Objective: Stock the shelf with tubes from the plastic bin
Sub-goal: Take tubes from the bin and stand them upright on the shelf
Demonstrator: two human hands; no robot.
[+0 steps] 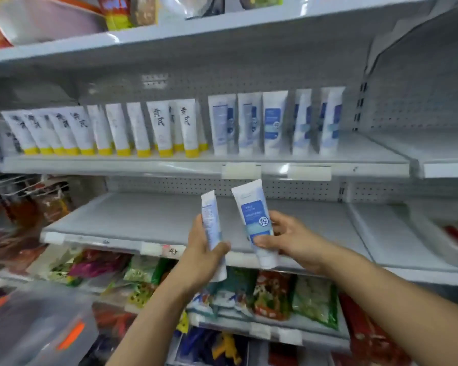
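Both hands are raised in front of the shelving, and each is clamped on one tube. The left hand [204, 249] wraps its fingers around the lower half of a white tube [212, 228] that is turned edge-on, with its small-print side showing, cap end down and crimped end up. The right hand [288, 239] pinches a second white-and-blue tube [255, 220] between thumb and fingers near its cap, with the blue label facing the camera; this tube leans slightly to the left. The two tubes stand close beside each other without touching, in front of the bare middle shelf [148, 220].

On the shelf above [117, 165], a row of white tubes with yellow caps [159, 128] stands cap-down on the left, and a shorter row of white-and-blue tubes [274, 122] of the same kind as the held ones stands on the right. The right end of that shelf is bare.

Below the middle shelf lie colourful snack packets [273, 294]. At the lower left corner a clear plastic bin [37, 326] shows, blurred, with orange marks on it.
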